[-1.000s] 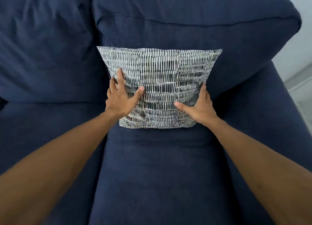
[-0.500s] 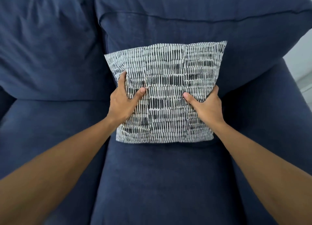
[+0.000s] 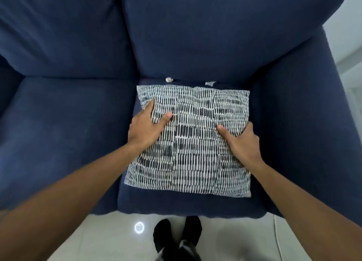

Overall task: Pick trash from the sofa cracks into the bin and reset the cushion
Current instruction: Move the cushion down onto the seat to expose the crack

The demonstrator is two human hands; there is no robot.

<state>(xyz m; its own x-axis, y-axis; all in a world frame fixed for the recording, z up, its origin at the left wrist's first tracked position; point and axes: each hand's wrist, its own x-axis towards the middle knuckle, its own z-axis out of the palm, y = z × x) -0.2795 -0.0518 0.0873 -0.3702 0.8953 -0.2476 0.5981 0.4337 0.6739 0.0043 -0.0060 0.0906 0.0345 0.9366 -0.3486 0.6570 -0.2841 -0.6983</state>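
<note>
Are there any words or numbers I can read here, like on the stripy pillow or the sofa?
None: no words, numbers or labels can be read.
The patterned cushion bears only dashes and blocks, no letters.
The blue sofa shows no tag or brand.
The two white scraps in the crack behind the cushion are too small to show any print.
The bright ring on the floor is a reflection, not a sign.

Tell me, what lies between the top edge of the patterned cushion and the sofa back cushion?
In the head view, two small pale scraps of trash, one left and one right, sit in the crack between the patterned cushion and the back cushion.
</note>
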